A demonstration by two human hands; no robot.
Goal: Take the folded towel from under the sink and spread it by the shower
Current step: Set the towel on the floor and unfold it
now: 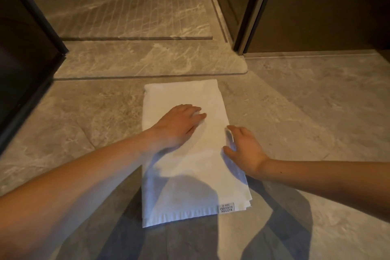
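Towel point(196, 167) lies folded under our flat, straight-fingered left hand point(179, 124). Right hand point(244, 150) grip at its edge unclear; catching every layer would drag it.

A: White folded terry towel point(190, 175) lies flat on the grey marble-tile floor point(316, 112), with the left hand point(179, 124) pressed on its middle, fingers straight.

B: Right hand point(244, 150) at the towel's right edge, touching cloth; too blurred to call the grip. Small sewn label point(227, 207) on the towel's near edge.
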